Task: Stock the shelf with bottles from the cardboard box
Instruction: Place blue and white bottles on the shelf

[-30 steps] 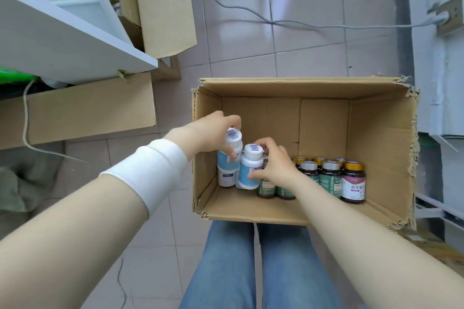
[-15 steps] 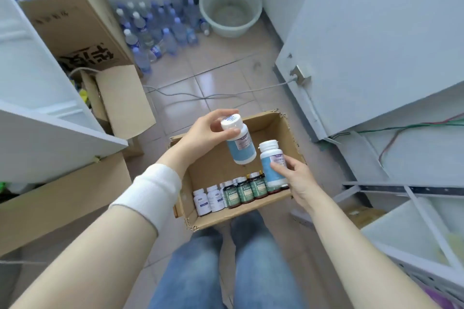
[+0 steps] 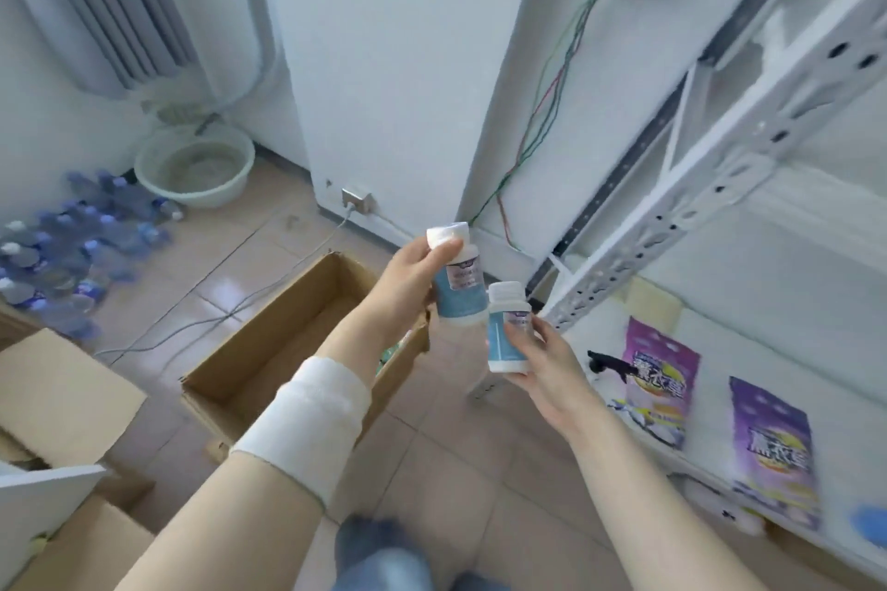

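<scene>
In the head view, a white bottle with a blue label (image 3: 460, 290) is gripped near its cap by the left hand (image 3: 408, 276), the thumb laid across the cap and the fingers curled behind the neck. A second white, blue-labelled bottle (image 3: 509, 334) is held roughly upright by the right hand (image 3: 545, 372), whose fingers are wrapped round its lower body. The two bottles are held just beside each other above the tiled floor (image 3: 432, 451); whether they touch cannot be told. A white wristband (image 3: 312, 422) is worn on the left forearm.

The open cardboard box (image 3: 269, 341) is seen on the floor under the left arm, its contents mostly hidden. The white metal shelf (image 3: 672, 211) stands at the right, with two purple pouches (image 3: 660, 379) laid on its lowest board. A pale basin (image 3: 194, 166) and a cluster of plastic water bottles (image 3: 72, 254) are seen at the far left, and coloured wires (image 3: 552, 101) hang along the wall.
</scene>
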A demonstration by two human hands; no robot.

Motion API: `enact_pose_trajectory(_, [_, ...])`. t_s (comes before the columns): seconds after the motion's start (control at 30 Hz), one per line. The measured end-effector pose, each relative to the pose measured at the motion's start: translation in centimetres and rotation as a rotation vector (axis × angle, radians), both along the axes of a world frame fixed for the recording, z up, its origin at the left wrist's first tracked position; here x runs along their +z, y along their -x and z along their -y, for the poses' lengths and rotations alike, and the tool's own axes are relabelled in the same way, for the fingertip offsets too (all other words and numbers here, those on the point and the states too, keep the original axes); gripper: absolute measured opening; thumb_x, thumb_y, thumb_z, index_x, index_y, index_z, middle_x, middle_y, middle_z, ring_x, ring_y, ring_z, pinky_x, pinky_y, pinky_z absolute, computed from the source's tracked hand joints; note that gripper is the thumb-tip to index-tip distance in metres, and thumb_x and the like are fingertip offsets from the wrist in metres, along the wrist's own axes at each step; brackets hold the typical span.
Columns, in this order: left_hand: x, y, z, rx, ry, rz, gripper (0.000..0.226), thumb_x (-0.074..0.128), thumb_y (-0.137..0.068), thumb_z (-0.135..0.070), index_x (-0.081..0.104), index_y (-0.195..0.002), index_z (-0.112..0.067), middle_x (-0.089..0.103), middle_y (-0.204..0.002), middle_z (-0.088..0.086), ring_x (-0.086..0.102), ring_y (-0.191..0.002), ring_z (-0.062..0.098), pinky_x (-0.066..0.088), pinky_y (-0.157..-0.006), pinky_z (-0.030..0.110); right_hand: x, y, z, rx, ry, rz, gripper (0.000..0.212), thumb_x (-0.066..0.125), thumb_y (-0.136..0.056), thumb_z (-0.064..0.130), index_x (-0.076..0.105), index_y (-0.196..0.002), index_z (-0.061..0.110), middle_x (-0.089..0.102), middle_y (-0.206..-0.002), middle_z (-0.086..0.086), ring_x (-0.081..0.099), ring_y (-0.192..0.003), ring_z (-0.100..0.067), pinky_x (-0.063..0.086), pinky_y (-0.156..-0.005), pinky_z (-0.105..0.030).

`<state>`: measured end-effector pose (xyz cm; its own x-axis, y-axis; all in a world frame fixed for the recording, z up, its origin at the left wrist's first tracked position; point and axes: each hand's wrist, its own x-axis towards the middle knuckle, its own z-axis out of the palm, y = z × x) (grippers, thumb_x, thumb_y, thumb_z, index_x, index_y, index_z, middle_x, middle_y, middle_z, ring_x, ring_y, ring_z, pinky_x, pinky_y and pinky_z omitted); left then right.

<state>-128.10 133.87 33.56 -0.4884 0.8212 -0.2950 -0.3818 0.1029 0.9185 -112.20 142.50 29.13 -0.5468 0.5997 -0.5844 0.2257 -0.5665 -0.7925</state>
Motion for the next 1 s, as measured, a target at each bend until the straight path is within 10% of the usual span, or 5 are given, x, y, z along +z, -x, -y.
enact_pose_trajectory(0.27, [8.1,-21.0,-9.9,-0.349,-0.183,0.079,0.026,0.040,-0.098,-0.027,0.057,-0.110,-0.011,0.068,-0.092,0.000,0.067,-0.079,0.008,0.057,-0.071,0.020,7.1,-21.9,-3.9,-0.196,-0.223,-0.129,0.076,0.078,-0.058,0.055,0.059,-0.118,0.013,0.070,-0.112,-0.001,0.065,-0.101,-0.015,0.052,-0.083,-0.029])
enact_pose_trajectory(0.4, [12.9,-34.2,-14.7,-0.537,-0.265,0.018,0.022,0.040,-0.096,-0.026,0.057,-0.105,-0.014,0.067,-0.090,-0.001,0.066,-0.074,0.006,0.056,-0.071,0.019,11.1,-34.3,-6.8,-0.313,-0.285,-0.225,0.031,0.058,-0.081,0.022,0.060,-0.109,0.010,0.070,-0.096,0.000,0.066,-0.084,-0.011,0.051,-0.062,-0.019])
enact_pose_trajectory(0.57, [18.1,-47.7,-19.3,-0.728,-0.364,-0.056,0.023,0.046,-0.091,-0.030,0.055,-0.102,-0.012,0.067,-0.083,-0.002,0.065,-0.070,0.005,0.056,-0.070,0.019,14.8,-47.6,-9.6,-0.484,-0.411,-0.216,0.037,0.065,-0.082,0.024,0.059,-0.116,0.011,0.068,-0.107,-0.006,0.064,-0.092,-0.014,0.047,-0.078,-0.032])
enact_pose_trajectory(0.7, [20.4,-55.2,-22.6,-0.849,-0.416,-0.104,0.044,0.053,-0.073,-0.042,0.058,-0.104,-0.011,0.071,-0.082,-0.006,0.068,-0.074,0.003,0.056,-0.073,0.019,16.9,-55.3,-11.9,-0.654,-0.474,-0.197,0.023,0.058,-0.089,0.015,0.059,-0.110,0.007,0.067,-0.090,-0.003,0.065,-0.068,0.000,0.048,-0.056,-0.012])
enact_pose_trajectory(1.0, [23.7,-67.7,-34.8,-0.927,-0.487,-0.247,0.040,0.052,-0.092,-0.039,0.056,-0.118,-0.008,0.070,-0.098,0.000,0.068,-0.087,0.007,0.054,-0.081,0.024,23.3,-67.6,-22.3,-0.793,-0.655,-0.274,0.034,0.052,-0.090,0.010,0.055,-0.124,0.009,0.066,-0.119,-0.010,0.063,-0.108,-0.022,0.048,-0.093,-0.037])
